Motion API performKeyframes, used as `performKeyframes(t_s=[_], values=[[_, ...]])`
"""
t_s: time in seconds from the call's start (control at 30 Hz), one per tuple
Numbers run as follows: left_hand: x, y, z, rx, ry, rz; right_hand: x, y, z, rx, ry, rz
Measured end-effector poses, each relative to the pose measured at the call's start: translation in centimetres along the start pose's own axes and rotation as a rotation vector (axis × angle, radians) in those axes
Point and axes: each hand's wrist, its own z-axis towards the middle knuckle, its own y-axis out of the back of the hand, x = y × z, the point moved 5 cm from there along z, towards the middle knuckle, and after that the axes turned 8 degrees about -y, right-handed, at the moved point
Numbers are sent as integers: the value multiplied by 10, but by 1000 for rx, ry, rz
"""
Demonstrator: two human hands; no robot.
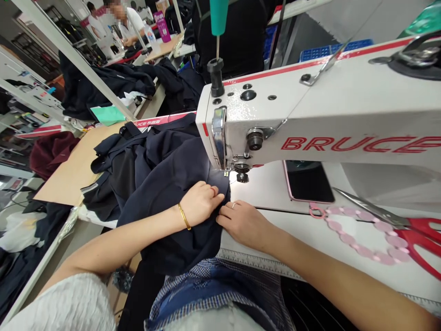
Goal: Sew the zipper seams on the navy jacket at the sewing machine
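Note:
A dark navy garment [168,170] lies bunched across the bed of a white sewing machine [310,115], its edge running up to the presser foot. My left hand [201,202], with a gold bracelet at the wrist, rests on the cloth with its fingers curled over it near the edge. Close beside it, my right hand [243,223] has its fingertips closed on the garment's right edge, just in front of the needle area. The fingertips of both hands nearly meet. What lies under the fabric is hidden.
Right of the hands lie a phone [308,181] with a pink beaded strap [347,239] and red-handled scissors [409,225]. A ruler strip [255,262] runs along the table's front edge. Dark garments [99,85] pile up behind at left, where other people work.

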Motion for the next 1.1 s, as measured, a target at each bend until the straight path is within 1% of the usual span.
performKeyframes(t_s=[0.07, 0.13, 0.23, 0.33, 0.47, 0.53, 0.6, 0.67, 0.73, 0.77, 0.8, 0.83, 0.9, 0.97, 1.03, 1.1], values=[[-9, 4, 7, -37, -9, -10, 2, -1, 0, -21, 16, 8], [-13, 4, 9, -81, 0, -63, 3, -2, 0, -38, 20, 14], [-12, -1, 5, -187, 60, -148, 4, -2, -1, -58, 23, 25], [-11, -5, 0, -291, 87, -204, 4, -3, -2, -78, 26, 41], [-7, -13, -4, -301, 96, -257, 4, -2, -2, -100, 25, 47], [-3, -14, -6, -328, 114, -338, 0, -1, 0, -97, 10, 36], [7, -14, -11, -380, 214, -478, -8, 1, 4, -103, -40, 9], [18, -15, -16, -431, 373, -602, -21, 5, 11, -126, -140, -39], [26, -16, -20, -477, 503, -650, -35, 8, 20, -130, -254, -117], [29, -16, -21, -497, 546, -651, -41, 9, 25, -109, -284, -158], [31, -16, -22, -514, 575, -648, -46, 9, 30, -78, -285, -197], [33, -16, -22, -525, 594, -643, -49, 9, 34, -40, -255, -231], [37, -18, -23, -525, 606, -631, -52, 9, 40, 39, -144, -275], [43, -20, -23, -498, 588, -617, -52, 9, 41, 88, -52, -304], [49, -23, -24, -460, 533, -613, -48, 9, 36, 87, -14, -318], [51, -23, -23, -416, 413, -624, -38, 10, 27, 38, 11, -308]])
